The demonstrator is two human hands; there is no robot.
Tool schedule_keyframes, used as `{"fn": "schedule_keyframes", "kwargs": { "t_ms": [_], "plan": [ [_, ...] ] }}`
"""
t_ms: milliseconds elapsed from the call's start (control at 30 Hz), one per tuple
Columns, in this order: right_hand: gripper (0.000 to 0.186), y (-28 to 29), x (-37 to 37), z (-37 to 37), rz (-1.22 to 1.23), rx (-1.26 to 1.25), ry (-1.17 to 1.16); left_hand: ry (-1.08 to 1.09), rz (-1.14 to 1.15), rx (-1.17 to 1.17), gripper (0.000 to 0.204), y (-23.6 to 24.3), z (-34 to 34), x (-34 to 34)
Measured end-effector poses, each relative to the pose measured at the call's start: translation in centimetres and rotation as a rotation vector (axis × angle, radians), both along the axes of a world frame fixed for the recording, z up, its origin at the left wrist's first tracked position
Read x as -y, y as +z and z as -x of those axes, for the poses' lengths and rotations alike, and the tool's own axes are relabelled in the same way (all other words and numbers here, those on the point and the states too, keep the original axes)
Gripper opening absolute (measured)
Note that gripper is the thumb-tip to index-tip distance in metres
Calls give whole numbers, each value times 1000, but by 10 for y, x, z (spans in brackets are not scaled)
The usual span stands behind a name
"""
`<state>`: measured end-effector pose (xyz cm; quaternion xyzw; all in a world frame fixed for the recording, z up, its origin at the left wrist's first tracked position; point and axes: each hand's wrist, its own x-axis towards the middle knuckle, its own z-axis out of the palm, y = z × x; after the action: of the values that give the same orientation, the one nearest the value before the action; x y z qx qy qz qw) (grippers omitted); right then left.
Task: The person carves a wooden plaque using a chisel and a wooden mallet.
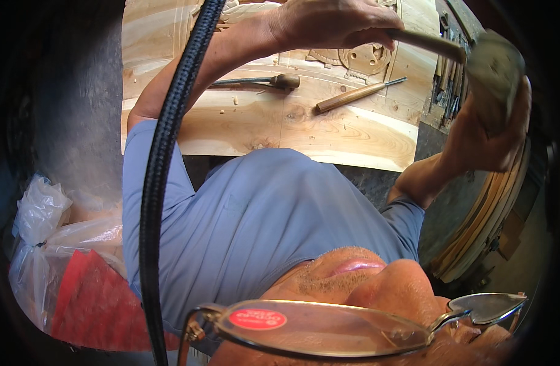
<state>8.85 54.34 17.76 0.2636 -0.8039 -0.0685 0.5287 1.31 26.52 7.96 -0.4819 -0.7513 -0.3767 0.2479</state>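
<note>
My left hand (335, 24) is above the far part of a pale wooden panel (365, 137), its fingers closed at the near end of a mallet's handle. That wooden mallet (494, 73) is raised at the right, its handle slanting toward my left hand. Around the lower part of its head my right hand (496, 131) is closed; the head partly hides the fingers. Carved relief (365, 60) shows on the panel beneath my left hand. Lying on the wood are a chisel (353, 97) with a wooden handle and another carving tool (285, 81), its shaft running under my left forearm.
Several carving tools (452, 79) lie in a row at the panel's right. Curved wooden boards (484, 213) stand at the lower right. A clear plastic bag (42, 213) and red material (90, 299) are at lower left. A black braided cable (161, 158) hangs across the view.
</note>
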Motion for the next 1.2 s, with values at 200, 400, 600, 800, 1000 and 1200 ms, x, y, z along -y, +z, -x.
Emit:
{"fn": "schedule_keyframes", "kwargs": {
  "t_ms": [200, 400, 600, 800, 1000, 1200],
  "plan": [
    [67, -25, 2, -25, 623, 112, 62, -68, -539, 208, 27, 5, 7, 16],
    [67, -60, -4, -32, 1036, 229, 295, -86, -478, 462, 23, -10, -28, 22],
    [58, -76, 7, -30, 1148, 222, 423, -37, -418, 516, 24, -22, -35, 34],
    [58, -85, 7, -29, 1200, 284, 422, -4, -400, 544, 24, -28, -45, 42],
    [52, -92, 13, -26, 1145, 270, 305, -5, -406, 555, 22, -37, -50, 42],
    [49, -94, 15, -26, 1104, 271, 262, 12, -362, 537, 21, -35, -51, 41]
  ]
}}
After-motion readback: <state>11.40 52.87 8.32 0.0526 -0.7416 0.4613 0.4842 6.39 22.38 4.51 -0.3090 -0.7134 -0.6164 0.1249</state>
